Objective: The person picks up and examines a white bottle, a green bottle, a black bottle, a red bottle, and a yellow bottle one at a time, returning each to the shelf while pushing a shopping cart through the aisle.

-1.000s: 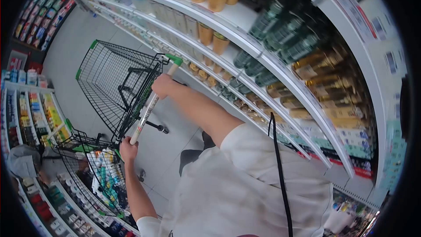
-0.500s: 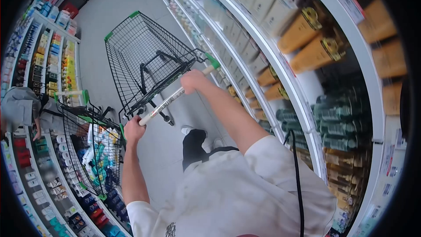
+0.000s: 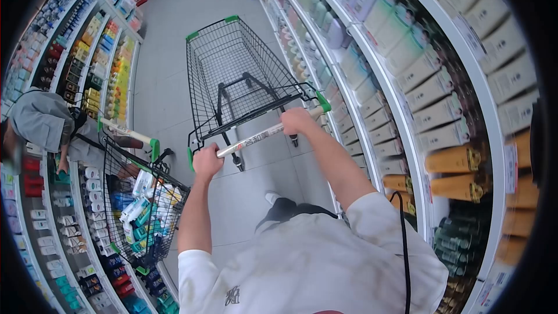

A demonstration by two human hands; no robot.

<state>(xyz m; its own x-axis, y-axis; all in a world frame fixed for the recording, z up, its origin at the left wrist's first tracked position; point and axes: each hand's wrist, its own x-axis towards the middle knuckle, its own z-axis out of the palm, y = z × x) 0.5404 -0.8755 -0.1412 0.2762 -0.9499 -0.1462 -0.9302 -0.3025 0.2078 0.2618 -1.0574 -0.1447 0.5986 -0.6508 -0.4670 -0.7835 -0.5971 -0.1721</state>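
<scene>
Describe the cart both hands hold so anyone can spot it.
Find the grey floor between the shelves. On it stands a black wire cart, left hand and right hand on its handle. Unlike the loaded cart beside it, it looks empty.

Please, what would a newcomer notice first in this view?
Probably first, the green-cornered wire cart in the middle, its handle held by the left grip and right grip. Next, at the left, a second cart loaded with packages, near a bending person in grey. At the right, orange containers stand out.
</scene>
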